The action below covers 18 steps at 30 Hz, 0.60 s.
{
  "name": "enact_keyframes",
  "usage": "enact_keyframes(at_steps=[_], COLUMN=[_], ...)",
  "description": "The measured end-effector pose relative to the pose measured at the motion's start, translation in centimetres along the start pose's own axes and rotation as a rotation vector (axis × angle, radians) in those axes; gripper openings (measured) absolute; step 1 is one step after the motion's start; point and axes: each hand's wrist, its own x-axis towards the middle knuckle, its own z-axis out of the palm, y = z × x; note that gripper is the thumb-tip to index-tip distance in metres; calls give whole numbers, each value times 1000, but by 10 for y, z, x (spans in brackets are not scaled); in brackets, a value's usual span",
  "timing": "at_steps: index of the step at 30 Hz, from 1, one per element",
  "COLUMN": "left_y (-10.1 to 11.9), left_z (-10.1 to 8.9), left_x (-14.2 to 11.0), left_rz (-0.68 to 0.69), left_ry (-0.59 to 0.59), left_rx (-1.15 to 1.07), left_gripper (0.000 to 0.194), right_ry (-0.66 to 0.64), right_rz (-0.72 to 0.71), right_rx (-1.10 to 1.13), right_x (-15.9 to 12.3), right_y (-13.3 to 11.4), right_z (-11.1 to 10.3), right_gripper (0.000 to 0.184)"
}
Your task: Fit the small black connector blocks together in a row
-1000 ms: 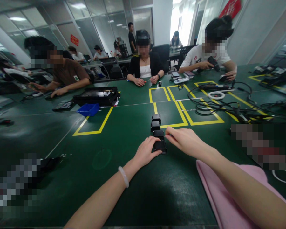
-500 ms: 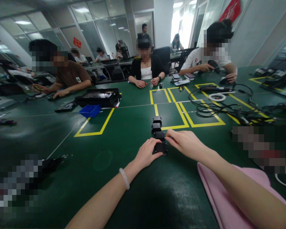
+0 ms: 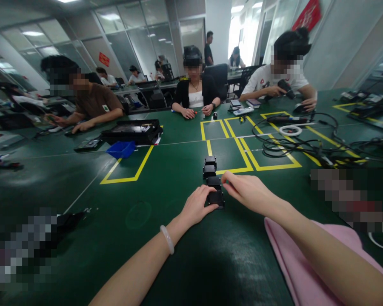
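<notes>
Several small black box-shaped parts stand in a row on the green table, running away from me. My left hand (image 3: 199,204), with a pale bangle on its wrist, has thumb and fingers around the left side of the nearest black block (image 3: 216,197). Just beyond it sits a second black block (image 3: 213,182). My right hand (image 3: 242,187) is closed in a pinch at that second block's right edge; whatever its fingertips hold is too small or hidden to see. Two more blocks, the third (image 3: 209,170) and the farthest (image 3: 210,160), stand untouched behind.
A pink cloth (image 3: 306,255) lies under my right forearm. Black cables (image 3: 284,146) and a white ring (image 3: 290,130) lie to the right. A blue tray (image 3: 121,149) and a black case (image 3: 130,131) stand left. Co-workers sit across the table.
My hands and the black blocks hold practically the same positions. In the background, a standing person has moved to the right.
</notes>
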Motion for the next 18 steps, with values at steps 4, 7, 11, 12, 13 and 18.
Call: enact_keyframes(at_steps=[4,7,11,12,13,18], left_y=[0,-1,-1,-1,-1,0], left_z=[0,1,1,1,0,0], left_x=[0,0,0,0,0,0], left_rz=[4,7,9,9,9,-1], left_ry=[-2,4,2,1,1,-2], left_rx=[-2,0,-2,-3,-4,0], left_gripper=[36,38,37,37,37,37], right_ry=[5,12,-4,-6,-8,-17], right_rz=[-33,-27,-14,-24,-36,-45], right_rx=[29,6,-21,-18,-14,-44], right_x=[0,0,-1,-1,-2,-5], right_y=[2,1,1,1,2,-1], right_z=[0,1,-1,-2,-3,-6], right_gripper=[11,13,12,10,8,5])
